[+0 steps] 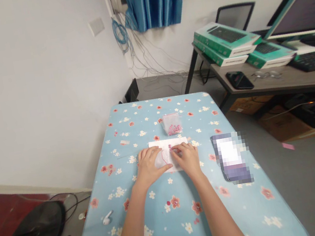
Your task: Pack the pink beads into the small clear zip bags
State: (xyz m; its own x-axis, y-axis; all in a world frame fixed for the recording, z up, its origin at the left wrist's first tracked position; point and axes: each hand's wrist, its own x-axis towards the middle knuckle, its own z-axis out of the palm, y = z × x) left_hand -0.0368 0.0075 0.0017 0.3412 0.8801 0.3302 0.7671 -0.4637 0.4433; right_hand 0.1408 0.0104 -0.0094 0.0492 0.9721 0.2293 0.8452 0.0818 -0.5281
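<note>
Head view: both bare hands are working over a white rectangular sheet lying on a light-blue, flower-printed surface. The left hand is resting on the sheet's left side, its grip standing wide, thumb stretching away from the fingers along the near part. The right hand is bending over the right side, thumb and index tips coming close together, grip narrow; cannot tell if anything is being pinched. Small pink pieces are sitting on the sheet by the right fingertips. A thin red line is curving across the sheet between the hands; thread or drawing, cannot tell.

Just beyond the sheet, a clear plastic bag is holding more pink pieces in its lower part. A flat, dark-purple rectangular object, partly pixelated, is lying right of the right hand. A white earbud is lying near the left edge, left of the left forearm. Off to the right, green-and-white keyboard boxes are stacking up beside a black phone.
</note>
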